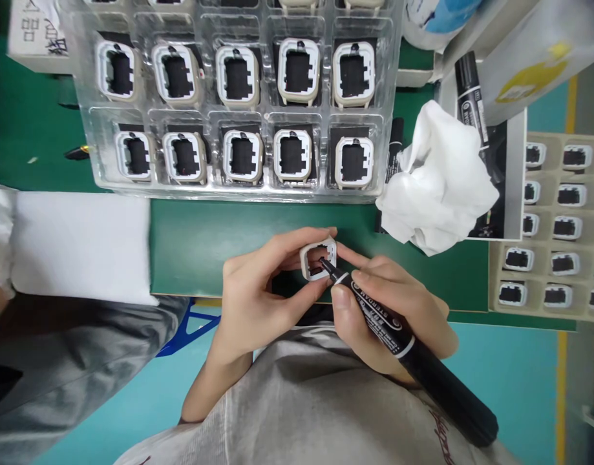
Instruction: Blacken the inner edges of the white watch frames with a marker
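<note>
Between the thumb and fingers of my left hand [262, 287] is a small white watch case frame [305, 261], its square opening facing me. My right hand [391, 303] grips a black marker pen [381, 316] like a writing tool. The marker's dark tip reaches into the frame's opening, near its inner lower wall; whether it touches the wall I cannot tell. A fingertip of my right hand lies close to the frame's right side. Just beyond my hands stands a clear plastic tray [238, 191] with rows of similar white frames [243, 157] in its pockets.
Right of the tray lies a crumpled white tissue [437, 181] beside another black marker [471, 93]. A beige tray [539, 310] of frames is at the far right. White cloth [83, 245] lies on the left, near another person's grey-clad leg [83, 361]. A labelled box [37, 39] stands upper left.
</note>
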A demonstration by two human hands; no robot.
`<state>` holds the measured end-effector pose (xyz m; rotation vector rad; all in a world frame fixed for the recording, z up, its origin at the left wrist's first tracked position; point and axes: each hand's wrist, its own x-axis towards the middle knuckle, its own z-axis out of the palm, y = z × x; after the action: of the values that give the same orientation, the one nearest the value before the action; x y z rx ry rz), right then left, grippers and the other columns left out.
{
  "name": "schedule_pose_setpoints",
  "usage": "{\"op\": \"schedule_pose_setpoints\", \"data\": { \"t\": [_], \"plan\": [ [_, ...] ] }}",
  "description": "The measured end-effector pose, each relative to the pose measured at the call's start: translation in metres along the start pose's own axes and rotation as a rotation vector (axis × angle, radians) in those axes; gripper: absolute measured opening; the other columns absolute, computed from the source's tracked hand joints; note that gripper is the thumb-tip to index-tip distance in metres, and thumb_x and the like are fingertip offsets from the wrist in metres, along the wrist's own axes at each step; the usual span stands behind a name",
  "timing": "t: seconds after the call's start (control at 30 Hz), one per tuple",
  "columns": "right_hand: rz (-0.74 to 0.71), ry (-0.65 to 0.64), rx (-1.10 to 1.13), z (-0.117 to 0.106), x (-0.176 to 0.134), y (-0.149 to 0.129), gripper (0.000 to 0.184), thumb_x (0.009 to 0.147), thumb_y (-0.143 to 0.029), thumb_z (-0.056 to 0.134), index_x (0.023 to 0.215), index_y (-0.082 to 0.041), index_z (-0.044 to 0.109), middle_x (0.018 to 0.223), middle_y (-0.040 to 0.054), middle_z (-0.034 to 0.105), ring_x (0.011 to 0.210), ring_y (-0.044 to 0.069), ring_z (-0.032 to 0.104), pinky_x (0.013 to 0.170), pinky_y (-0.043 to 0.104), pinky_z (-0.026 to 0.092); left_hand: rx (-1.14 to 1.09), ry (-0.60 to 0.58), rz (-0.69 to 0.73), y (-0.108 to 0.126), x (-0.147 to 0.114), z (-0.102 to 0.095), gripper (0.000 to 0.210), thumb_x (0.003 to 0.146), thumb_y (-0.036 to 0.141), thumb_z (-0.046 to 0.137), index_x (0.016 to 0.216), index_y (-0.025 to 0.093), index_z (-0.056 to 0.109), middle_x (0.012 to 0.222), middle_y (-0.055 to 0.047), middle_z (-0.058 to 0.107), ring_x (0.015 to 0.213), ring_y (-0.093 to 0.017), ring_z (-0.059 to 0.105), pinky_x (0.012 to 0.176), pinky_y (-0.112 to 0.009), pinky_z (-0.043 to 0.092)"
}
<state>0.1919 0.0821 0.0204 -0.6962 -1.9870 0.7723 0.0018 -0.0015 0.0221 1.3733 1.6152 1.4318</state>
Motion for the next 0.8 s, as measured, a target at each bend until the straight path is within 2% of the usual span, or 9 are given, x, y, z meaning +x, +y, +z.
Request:
{"op": "schedule_pose_setpoints", "data": {
  "t": [0.1,0.3,0.43,0.63,0.7,0.8],
  "plan": [
    [-0.034,0.069,0.04,0.001,0.002,0.0,0.033,0.101,-0.013,0.097,0.122,-0.034,0.081,0.092,-0.0041,0.091,0.077,0.024,0.093,0.093,0.045,0.09,0.038,0.003,0.024,0.001,0.0,0.001,0.05,0.112,0.022,0.095,0.158,0.037,0.085,0.151,-0.006,0.094,0.126,-0.03,0.097,0.106,-0.039,0.085],
    [0.009,0.048,0.013,0.0,0.001,0.0,0.03,0.102,-0.017,0.097,0.121,-0.036,0.083,0.09,-0.0049,0.091,0.078,0.026,0.093,0.091,0.047,0.091,0.085,0.022,0.031,0.0,-0.001,0.002,0.05,0.112,0.024,0.096,0.158,0.039,0.085,0.15,-0.004,0.094,0.119,-0.029,0.098,0.105,-0.04,0.085],
    [0.012,0.074,0.023,0.004,0.002,-0.002,0.032,0.099,-0.016,0.098,0.121,-0.036,0.084,0.092,-0.0043,0.092,0.085,0.028,0.096,0.084,0.044,0.09,0.113,0.038,0.033,0.0,-0.002,0.002,0.053,0.108,0.024,0.098,0.158,0.038,0.087,0.147,-0.004,0.095,0.108,-0.027,0.098,0.101,-0.037,0.085],
    [-0.056,0.133,0.096,0.002,0.009,-0.005,0.036,0.097,-0.006,0.093,0.127,-0.025,0.084,0.092,0.0004,0.091,0.082,0.028,0.096,0.093,0.043,0.09,0.105,0.048,-0.014,0.003,-0.003,0.002,0.054,0.105,0.024,0.1,0.156,0.037,0.088,0.142,-0.004,0.096,0.102,-0.027,0.098,0.095,-0.037,0.086],
    [-0.058,0.076,0.109,-0.008,0.012,-0.003,0.035,0.099,-0.006,0.091,0.128,-0.023,0.083,0.093,0.0032,0.091,0.091,0.031,0.098,0.091,0.043,0.09,0.067,0.043,-0.029,0.004,-0.002,0.002,0.053,0.104,0.025,0.102,0.155,0.036,0.089,0.139,-0.004,0.097,0.102,-0.027,0.098,0.096,-0.038,0.086],
    [-0.04,-0.185,0.12,-0.023,0.014,0.003,0.034,0.101,-0.003,0.088,0.126,-0.025,0.083,0.1,0.0048,0.092,0.106,0.033,0.1,0.087,0.04,0.09,0.004,0.032,-0.049,0.005,-0.001,0.001,0.053,0.105,0.027,0.105,0.155,0.037,0.089,0.136,-0.004,0.098,0.102,-0.028,0.099,0.098,-0.039,0.087]
  ]
}}
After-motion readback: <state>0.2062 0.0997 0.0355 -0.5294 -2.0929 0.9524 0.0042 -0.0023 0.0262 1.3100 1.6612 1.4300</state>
